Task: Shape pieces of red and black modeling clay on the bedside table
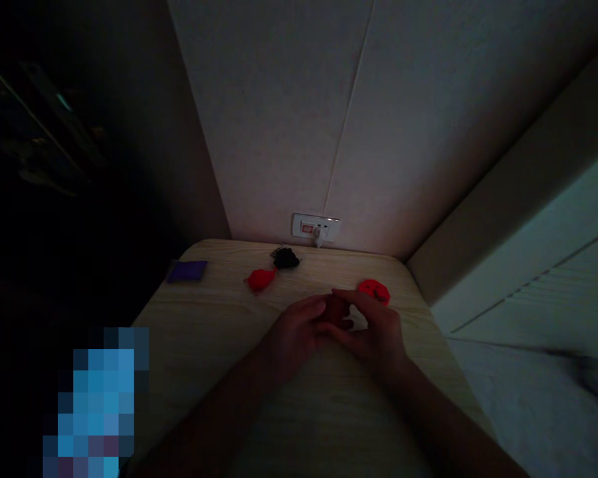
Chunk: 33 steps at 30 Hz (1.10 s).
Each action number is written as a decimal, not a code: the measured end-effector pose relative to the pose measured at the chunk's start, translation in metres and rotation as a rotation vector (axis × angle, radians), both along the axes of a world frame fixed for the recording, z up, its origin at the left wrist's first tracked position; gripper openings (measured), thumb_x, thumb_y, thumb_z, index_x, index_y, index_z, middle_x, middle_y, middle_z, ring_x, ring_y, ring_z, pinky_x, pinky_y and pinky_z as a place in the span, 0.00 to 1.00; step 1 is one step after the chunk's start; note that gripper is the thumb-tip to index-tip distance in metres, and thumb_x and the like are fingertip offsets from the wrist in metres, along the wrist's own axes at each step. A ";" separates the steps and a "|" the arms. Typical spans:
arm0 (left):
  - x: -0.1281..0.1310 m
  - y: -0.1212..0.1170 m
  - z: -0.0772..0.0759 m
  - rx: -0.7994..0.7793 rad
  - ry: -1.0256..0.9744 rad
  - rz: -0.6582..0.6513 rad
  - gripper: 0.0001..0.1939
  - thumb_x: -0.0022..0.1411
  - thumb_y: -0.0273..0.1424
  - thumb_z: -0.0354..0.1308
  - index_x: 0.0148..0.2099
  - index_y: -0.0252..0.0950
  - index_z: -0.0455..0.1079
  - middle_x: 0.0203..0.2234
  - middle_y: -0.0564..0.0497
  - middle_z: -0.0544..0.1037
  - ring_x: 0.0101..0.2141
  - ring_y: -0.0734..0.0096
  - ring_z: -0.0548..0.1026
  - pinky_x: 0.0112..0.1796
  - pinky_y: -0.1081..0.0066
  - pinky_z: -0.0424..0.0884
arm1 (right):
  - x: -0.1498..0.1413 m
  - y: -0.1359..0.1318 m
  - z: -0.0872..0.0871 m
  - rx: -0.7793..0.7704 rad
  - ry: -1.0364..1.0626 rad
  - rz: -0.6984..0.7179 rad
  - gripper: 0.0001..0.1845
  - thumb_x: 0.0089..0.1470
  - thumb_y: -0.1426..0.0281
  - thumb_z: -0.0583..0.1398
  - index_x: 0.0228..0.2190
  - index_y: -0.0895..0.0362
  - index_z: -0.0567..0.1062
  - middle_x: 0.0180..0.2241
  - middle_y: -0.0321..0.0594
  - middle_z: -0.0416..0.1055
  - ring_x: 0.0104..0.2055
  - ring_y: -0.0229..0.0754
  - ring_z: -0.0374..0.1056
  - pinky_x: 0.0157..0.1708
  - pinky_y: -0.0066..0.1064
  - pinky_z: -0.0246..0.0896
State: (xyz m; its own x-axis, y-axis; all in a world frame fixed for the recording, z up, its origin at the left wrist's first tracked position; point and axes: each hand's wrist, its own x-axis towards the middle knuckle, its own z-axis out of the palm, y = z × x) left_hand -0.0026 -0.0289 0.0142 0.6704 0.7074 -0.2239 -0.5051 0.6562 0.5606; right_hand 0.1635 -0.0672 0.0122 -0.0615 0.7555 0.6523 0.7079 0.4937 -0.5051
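Note:
A dark reddish lump, which looks like modelling clay, is held between my two hands above the wooden tabletop. My left hand cups it from the left, with the thumb against its side. From the right, my right hand grips it, index finger on top and thumb lower down. The fingers partly hide the lump, and the light is dim. Just beyond my right hand lies a flat, round red piece with dark marks on it. A red wrapped lump rests further left, near a black crumpled lump.
A purple packet lies at the left back edge of the wooden table. Behind the table is a wall with a socket plate and a plug in it. A pale panelled piece of furniture stands to the right.

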 end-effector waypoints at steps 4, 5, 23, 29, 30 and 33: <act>-0.002 0.002 -0.003 0.062 -0.016 0.022 0.14 0.61 0.27 0.64 0.49 0.29 0.79 0.44 0.39 0.83 0.43 0.57 0.82 0.49 0.62 0.73 | 0.001 0.002 -0.006 -0.063 0.120 -0.039 0.27 0.49 0.59 0.73 0.49 0.53 0.77 0.42 0.46 0.81 0.42 0.50 0.79 0.44 0.40 0.76; -0.002 0.002 -0.002 0.074 -0.025 0.023 0.16 0.61 0.27 0.65 0.51 0.29 0.78 0.45 0.38 0.83 0.45 0.56 0.81 0.50 0.61 0.73 | 0.001 0.003 -0.008 -0.092 0.177 -0.041 0.27 0.49 0.59 0.73 0.49 0.53 0.76 0.43 0.46 0.81 0.43 0.50 0.78 0.45 0.41 0.75; -0.003 0.004 0.001 0.617 0.467 0.315 0.15 0.63 0.33 0.63 0.50 0.34 0.80 0.42 0.44 0.84 0.39 0.62 0.80 0.43 0.67 0.74 | 0.000 0.003 -0.002 -0.347 0.507 0.161 0.11 0.62 0.61 0.63 0.43 0.53 0.78 0.38 0.41 0.78 0.41 0.45 0.75 0.43 0.37 0.72; -0.003 0.004 -0.002 0.688 0.523 0.291 0.11 0.62 0.32 0.64 0.45 0.35 0.82 0.35 0.47 0.84 0.35 0.63 0.79 0.39 0.69 0.72 | -0.009 0.004 -0.005 -0.387 0.630 0.124 0.26 0.54 0.58 0.69 0.51 0.53 0.73 0.38 0.42 0.79 0.38 0.46 0.77 0.39 0.39 0.75; -0.003 0.004 -0.003 0.692 0.524 0.285 0.11 0.61 0.33 0.64 0.45 0.36 0.82 0.34 0.47 0.83 0.34 0.63 0.78 0.37 0.70 0.72 | -0.010 0.005 -0.006 -0.392 0.624 0.114 0.28 0.52 0.57 0.70 0.52 0.52 0.73 0.39 0.43 0.79 0.39 0.47 0.77 0.40 0.39 0.75; -0.003 0.005 -0.005 0.666 0.525 0.277 0.10 0.61 0.34 0.65 0.42 0.35 0.82 0.29 0.48 0.82 0.29 0.67 0.76 0.32 0.71 0.70 | -0.009 0.007 -0.006 -0.437 0.616 0.120 0.22 0.49 0.57 0.71 0.43 0.54 0.77 0.38 0.44 0.80 0.39 0.48 0.77 0.40 0.40 0.75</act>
